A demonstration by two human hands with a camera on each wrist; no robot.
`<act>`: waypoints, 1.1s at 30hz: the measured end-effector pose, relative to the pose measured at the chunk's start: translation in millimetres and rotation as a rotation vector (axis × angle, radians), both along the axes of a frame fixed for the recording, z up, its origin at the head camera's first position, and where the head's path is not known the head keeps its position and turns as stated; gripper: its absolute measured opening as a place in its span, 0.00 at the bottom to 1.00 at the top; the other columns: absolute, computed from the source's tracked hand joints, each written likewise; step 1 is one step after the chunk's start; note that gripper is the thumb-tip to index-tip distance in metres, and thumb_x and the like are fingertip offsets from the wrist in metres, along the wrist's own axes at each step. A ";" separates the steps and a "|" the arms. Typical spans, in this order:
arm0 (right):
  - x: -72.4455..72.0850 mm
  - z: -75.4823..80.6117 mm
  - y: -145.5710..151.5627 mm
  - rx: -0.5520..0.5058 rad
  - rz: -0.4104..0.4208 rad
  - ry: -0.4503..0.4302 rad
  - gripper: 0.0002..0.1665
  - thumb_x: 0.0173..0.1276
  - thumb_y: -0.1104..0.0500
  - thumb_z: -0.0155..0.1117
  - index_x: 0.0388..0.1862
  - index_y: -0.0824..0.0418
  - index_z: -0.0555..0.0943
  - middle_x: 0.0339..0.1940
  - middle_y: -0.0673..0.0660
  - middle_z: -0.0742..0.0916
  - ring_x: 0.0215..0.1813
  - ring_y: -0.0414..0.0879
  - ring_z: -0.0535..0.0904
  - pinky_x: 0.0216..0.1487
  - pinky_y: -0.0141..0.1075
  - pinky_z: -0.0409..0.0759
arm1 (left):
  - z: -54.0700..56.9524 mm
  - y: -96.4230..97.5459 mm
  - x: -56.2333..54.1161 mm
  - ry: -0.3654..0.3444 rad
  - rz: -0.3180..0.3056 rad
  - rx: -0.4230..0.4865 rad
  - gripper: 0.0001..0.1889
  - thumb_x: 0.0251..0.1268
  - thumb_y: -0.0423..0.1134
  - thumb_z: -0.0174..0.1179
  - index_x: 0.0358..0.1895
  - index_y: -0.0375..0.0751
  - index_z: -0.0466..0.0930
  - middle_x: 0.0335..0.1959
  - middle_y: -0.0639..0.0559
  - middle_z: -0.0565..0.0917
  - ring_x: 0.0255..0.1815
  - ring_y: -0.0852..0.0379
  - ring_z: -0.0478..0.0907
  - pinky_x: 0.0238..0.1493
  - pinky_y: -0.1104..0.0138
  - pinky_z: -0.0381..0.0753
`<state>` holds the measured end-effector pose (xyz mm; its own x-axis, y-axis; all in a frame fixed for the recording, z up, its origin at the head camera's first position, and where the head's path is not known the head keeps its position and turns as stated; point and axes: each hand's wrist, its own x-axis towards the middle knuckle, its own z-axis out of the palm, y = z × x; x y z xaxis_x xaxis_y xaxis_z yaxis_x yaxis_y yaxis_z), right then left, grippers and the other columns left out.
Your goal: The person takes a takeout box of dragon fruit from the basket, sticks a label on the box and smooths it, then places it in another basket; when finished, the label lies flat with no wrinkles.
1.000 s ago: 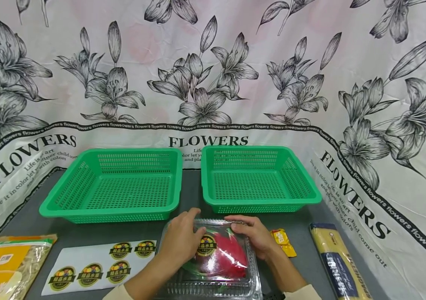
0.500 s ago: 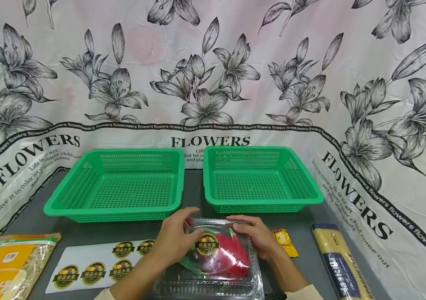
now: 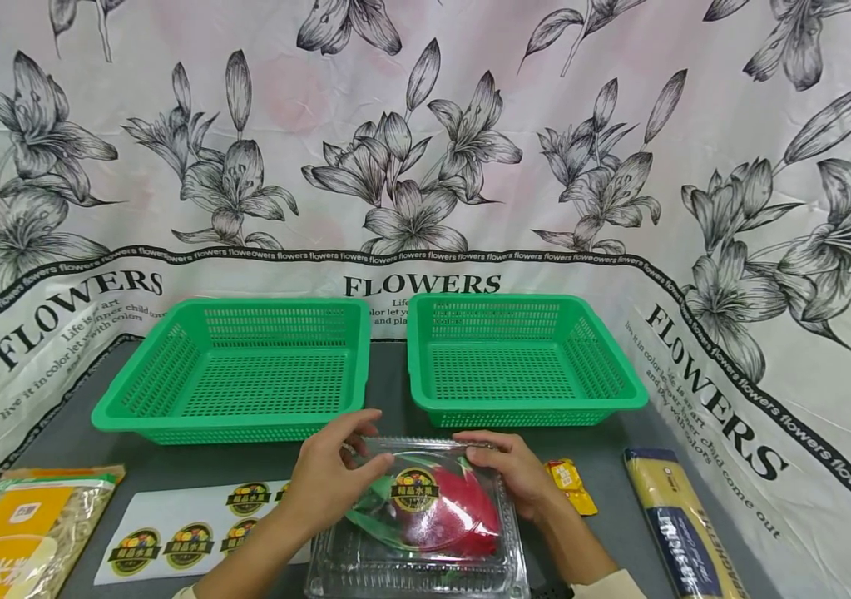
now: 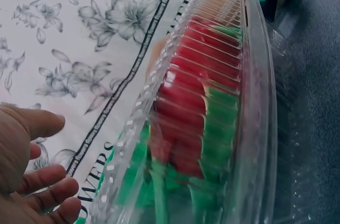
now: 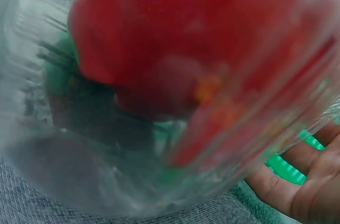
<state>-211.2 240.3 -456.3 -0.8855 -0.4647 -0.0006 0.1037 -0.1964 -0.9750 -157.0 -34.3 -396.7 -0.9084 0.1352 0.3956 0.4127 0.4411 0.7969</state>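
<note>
A clear plastic clamshell box stands shut in front of me, with a red dragon fruit with green scales visible through its lid. A round black-and-gold sticker lies on top of the lid. My right hand grips the box's far right corner, thumb over the lid edge. My left hand is at the box's left side, its fingers loosely bent and holding nothing. In the left wrist view a gap shows between that hand and the box wall. The right wrist view is blurred by the plastic.
Two green baskets stand side by side at the back. To the left lie a sticker sheet and a bag of rice noodles. On the right are a small yellow packet and a spaghetti pack.
My left hand has drawn back leftward off the lid and the sticker, which now shows in full. The right hand keeps its place at the box's corner.
</note>
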 end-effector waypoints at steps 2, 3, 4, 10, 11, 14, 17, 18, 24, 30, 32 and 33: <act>-0.4 -0.1 0.3 -0.006 0.003 -0.002 0.17 0.70 0.64 0.58 0.57 0.64 0.82 0.48 0.65 0.84 0.38 0.50 0.84 0.38 0.44 0.83 | -0.3 -2.0 0.6 0.009 0.002 0.003 0.28 0.52 0.34 0.73 0.60 0.46 0.78 0.42 0.57 0.79 0.36 0.54 0.76 0.35 0.65 0.78; -0.6 -0.2 0.4 -0.010 0.005 -0.003 0.17 0.70 0.64 0.58 0.56 0.63 0.82 0.48 0.64 0.84 0.38 0.50 0.84 0.38 0.44 0.83 | -0.3 -2.9 0.9 0.018 -0.001 0.006 0.29 0.52 0.34 0.73 0.60 0.45 0.77 0.43 0.57 0.79 0.37 0.54 0.76 0.35 0.64 0.78; -0.9 -0.2 0.6 -0.013 0.006 -0.004 0.17 0.70 0.64 0.58 0.56 0.62 0.83 0.48 0.64 0.84 0.39 0.50 0.84 0.38 0.44 0.83 | -0.2 -3.7 1.1 0.023 -0.001 0.007 0.29 0.53 0.35 0.73 0.61 0.45 0.77 0.44 0.57 0.79 0.38 0.53 0.77 0.36 0.64 0.78; -1.4 -0.1 1.0 -0.026 0.014 0.005 0.16 0.70 0.65 0.58 0.55 0.61 0.84 0.48 0.64 0.84 0.39 0.50 0.84 0.38 0.43 0.83 | 3.8 -9.1 3.7 0.010 0.033 0.006 0.31 0.53 0.39 0.74 0.63 0.46 0.75 0.49 0.57 0.79 0.42 0.52 0.77 0.39 0.57 0.78; -1.3 -0.1 1.0 -0.025 0.014 0.010 0.17 0.70 0.65 0.59 0.55 0.61 0.83 0.48 0.64 0.84 0.39 0.50 0.84 0.39 0.43 0.83 | 4.6 -10.3 4.4 0.009 0.041 0.005 0.31 0.53 0.40 0.74 0.63 0.47 0.75 0.50 0.57 0.79 0.42 0.51 0.77 0.39 0.55 0.78; -1.2 -0.4 0.7 -0.026 0.018 0.016 0.17 0.70 0.65 0.58 0.55 0.61 0.83 0.48 0.63 0.84 0.39 0.49 0.84 0.39 0.43 0.83 | 6.0 -14.6 6.0 0.029 0.060 0.000 0.31 0.54 0.41 0.73 0.63 0.46 0.75 0.51 0.54 0.79 0.42 0.49 0.77 0.38 0.52 0.77; -1.5 -1.0 0.5 -0.032 0.022 0.012 0.16 0.70 0.65 0.58 0.55 0.60 0.84 0.47 0.62 0.85 0.39 0.49 0.84 0.39 0.43 0.83 | 7.0 -19.6 7.2 0.067 0.071 -0.006 0.30 0.54 0.42 0.73 0.63 0.44 0.75 0.49 0.49 0.80 0.39 0.47 0.76 0.36 0.53 0.76; -1.7 -1.1 0.4 -0.035 0.023 0.011 0.16 0.70 0.65 0.57 0.54 0.60 0.84 0.47 0.61 0.85 0.39 0.49 0.84 0.39 0.43 0.83 | 7.3 -21.4 7.4 0.073 0.076 -0.008 0.31 0.54 0.42 0.73 0.63 0.44 0.75 0.50 0.48 0.80 0.39 0.47 0.76 0.36 0.54 0.76; -1.2 -1.6 -0.4 -0.036 0.025 0.016 0.17 0.70 0.65 0.58 0.55 0.60 0.84 0.47 0.61 0.85 0.38 0.49 0.84 0.39 0.43 0.83 | 8.7 -32.5 8.4 0.095 0.115 -0.026 0.33 0.53 0.43 0.73 0.64 0.46 0.74 0.52 0.47 0.79 0.38 0.49 0.74 0.34 0.56 0.74; -0.6 -2.3 0.2 -0.018 0.012 0.003 0.16 0.71 0.64 0.58 0.55 0.58 0.84 0.47 0.61 0.85 0.38 0.49 0.84 0.38 0.44 0.83 | 11.4 -40.9 10.7 0.110 0.159 -0.044 0.35 0.54 0.43 0.73 0.67 0.46 0.71 0.56 0.46 0.76 0.40 0.51 0.73 0.33 0.57 0.75; -0.6 -2.4 -0.1 -0.014 0.006 -0.006 0.16 0.71 0.64 0.58 0.54 0.57 0.85 0.47 0.61 0.85 0.38 0.50 0.84 0.38 0.44 0.83 | 12.4 -44.1 11.2 0.118 0.172 -0.044 0.35 0.55 0.43 0.73 0.68 0.47 0.71 0.58 0.47 0.75 0.40 0.50 0.73 0.34 0.56 0.75; -0.5 -2.2 -0.3 -0.014 0.006 -0.006 0.16 0.71 0.64 0.58 0.54 0.57 0.85 0.47 0.61 0.85 0.38 0.49 0.84 0.38 0.44 0.83 | 12.8 -45.9 11.8 0.117 0.176 -0.043 0.35 0.55 0.43 0.72 0.68 0.47 0.70 0.59 0.47 0.75 0.41 0.49 0.74 0.35 0.55 0.75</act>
